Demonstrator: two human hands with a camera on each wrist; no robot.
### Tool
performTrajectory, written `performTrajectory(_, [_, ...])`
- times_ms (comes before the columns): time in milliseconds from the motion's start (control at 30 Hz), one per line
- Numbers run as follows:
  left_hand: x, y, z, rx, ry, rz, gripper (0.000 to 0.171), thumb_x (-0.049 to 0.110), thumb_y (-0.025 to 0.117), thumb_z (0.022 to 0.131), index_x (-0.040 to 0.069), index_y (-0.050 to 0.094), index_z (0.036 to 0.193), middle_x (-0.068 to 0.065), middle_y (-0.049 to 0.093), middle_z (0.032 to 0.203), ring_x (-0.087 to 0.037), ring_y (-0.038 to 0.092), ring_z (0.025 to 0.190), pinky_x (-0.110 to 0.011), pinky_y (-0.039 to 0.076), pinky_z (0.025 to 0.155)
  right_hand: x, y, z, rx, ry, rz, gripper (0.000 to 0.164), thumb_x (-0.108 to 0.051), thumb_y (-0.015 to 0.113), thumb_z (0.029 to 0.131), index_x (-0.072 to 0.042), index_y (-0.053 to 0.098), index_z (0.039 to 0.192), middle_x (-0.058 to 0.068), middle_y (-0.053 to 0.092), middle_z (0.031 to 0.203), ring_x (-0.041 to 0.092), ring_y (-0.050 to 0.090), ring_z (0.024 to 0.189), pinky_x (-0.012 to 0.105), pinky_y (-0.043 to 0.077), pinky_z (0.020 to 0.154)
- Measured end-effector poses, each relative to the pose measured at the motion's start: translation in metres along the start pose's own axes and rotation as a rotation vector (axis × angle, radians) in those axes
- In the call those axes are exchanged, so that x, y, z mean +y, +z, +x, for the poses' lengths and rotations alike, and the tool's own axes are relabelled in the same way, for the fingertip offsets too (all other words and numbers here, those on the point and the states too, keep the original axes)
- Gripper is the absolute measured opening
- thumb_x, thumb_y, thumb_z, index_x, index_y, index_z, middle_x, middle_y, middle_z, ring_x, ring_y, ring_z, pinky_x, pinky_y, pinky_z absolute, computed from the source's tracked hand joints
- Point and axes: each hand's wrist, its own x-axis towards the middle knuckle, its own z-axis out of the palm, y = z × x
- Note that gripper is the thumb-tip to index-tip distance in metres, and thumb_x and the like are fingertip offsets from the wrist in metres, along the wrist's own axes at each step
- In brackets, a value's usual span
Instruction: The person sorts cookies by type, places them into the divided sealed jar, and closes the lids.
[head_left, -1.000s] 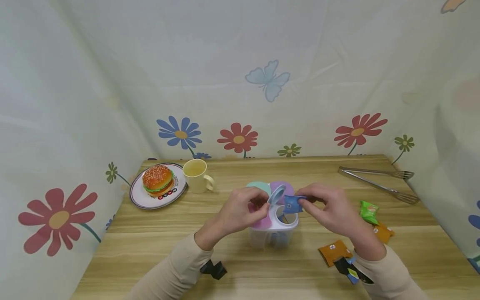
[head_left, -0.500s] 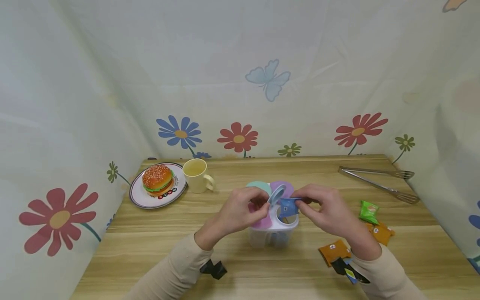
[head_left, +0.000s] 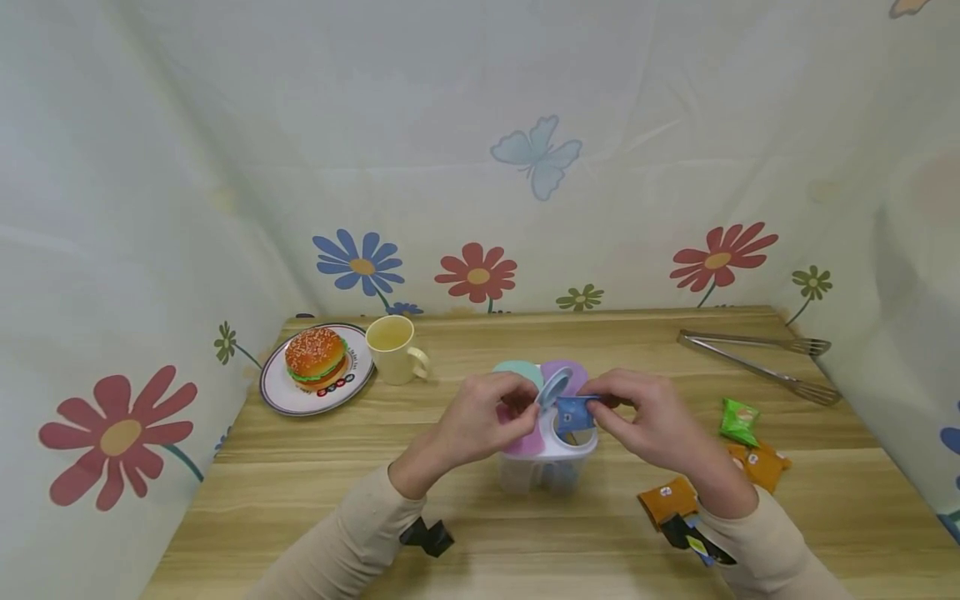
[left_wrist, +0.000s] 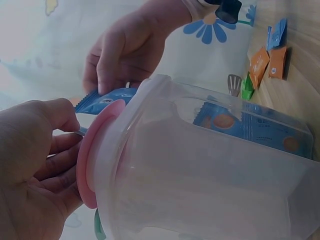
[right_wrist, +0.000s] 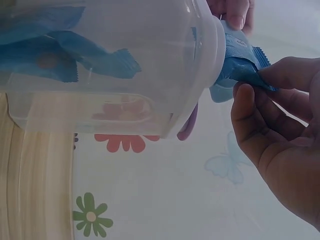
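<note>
A clear plastic storage box (head_left: 517, 473) with a white top and pastel flip lids stands mid-table. My left hand (head_left: 483, 417) pinches its raised pale-blue lid (head_left: 555, 388) between thumb and fingers. Over the uncovered round opening, my right hand (head_left: 654, 417) pinches a blue snack packet (head_left: 574, 413) by one edge. In the right wrist view the packet (right_wrist: 242, 62) reaches partly into the opening. Several blue packets (right_wrist: 40, 62) lie inside the box, seen through its wall. The pink lid (left_wrist: 97, 155) and the other lids are down.
Right of the box lie orange packets (head_left: 667, 502), a green packet (head_left: 739, 422) and a blue one partly under the right wrist. Metal tongs (head_left: 757, 367) rest at the back right. A yellow mug (head_left: 392, 350) and a plate (head_left: 273, 390) with a burger (head_left: 315, 357) stand back left.
My right hand has moved slightly left and lowered the blue packet into the round opening's rim area. My left hand keeps holding the lid up.
</note>
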Motion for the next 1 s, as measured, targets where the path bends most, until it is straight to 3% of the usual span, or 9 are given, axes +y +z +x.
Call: performTrajectory(1000, [0.0022, -0.0010, 0.0007, -0.005, -0.007, 0.003, 0.013, 0.006, 0.071, 0.083, 0.005, 0.068, 0.096, -0.001, 0.067, 0.084, -0.005, 0.058, 0.072, -0.014, 0.054, 0.065, 0.0056, 0.0069, -0.0078, -0.047, 0.048, 0.033, 0.022, 0.002, 0.074, 0.081, -0.012, 0.071, 0.098, -0.006, 0.071, 0.092, 0.004, 0.064, 0.079, 0.023, 0.058, 0.069])
